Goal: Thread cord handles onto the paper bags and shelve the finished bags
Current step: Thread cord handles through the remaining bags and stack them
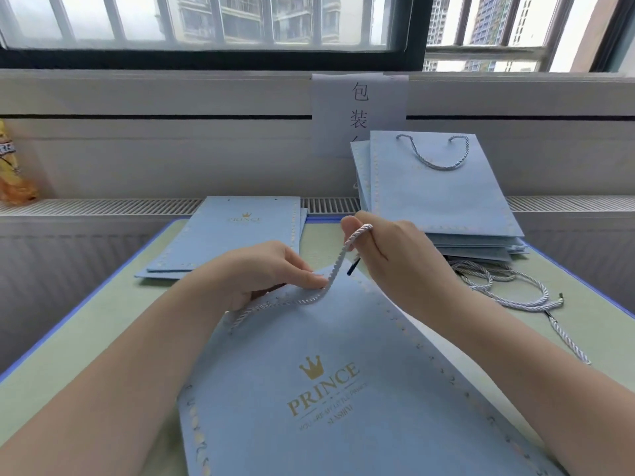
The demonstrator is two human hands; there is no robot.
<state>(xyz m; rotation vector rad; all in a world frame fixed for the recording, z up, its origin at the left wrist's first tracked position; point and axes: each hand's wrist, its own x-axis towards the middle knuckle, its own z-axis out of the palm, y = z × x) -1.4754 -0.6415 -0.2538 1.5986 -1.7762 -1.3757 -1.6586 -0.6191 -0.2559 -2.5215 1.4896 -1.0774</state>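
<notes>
Head view: I see the bag (pixel 330 372) flat at lower centre on the table (pixel 86 324). Left hand (pixel 261 269) pinches its top edge. Right hand (pixel 388 245), centre frame, grips the cord (pixel 338 261) running down to the bag's top. Spare cords (pixel 515 290) lie at right; finished bags (pixel 443 197) stacked upper right; unthreaded bags (pixel 226 235) centre left.

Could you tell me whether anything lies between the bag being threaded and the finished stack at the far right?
Nothing visible blocks it: bare table separates the bag from the stack. Loose cords lie just beside that path.
</notes>
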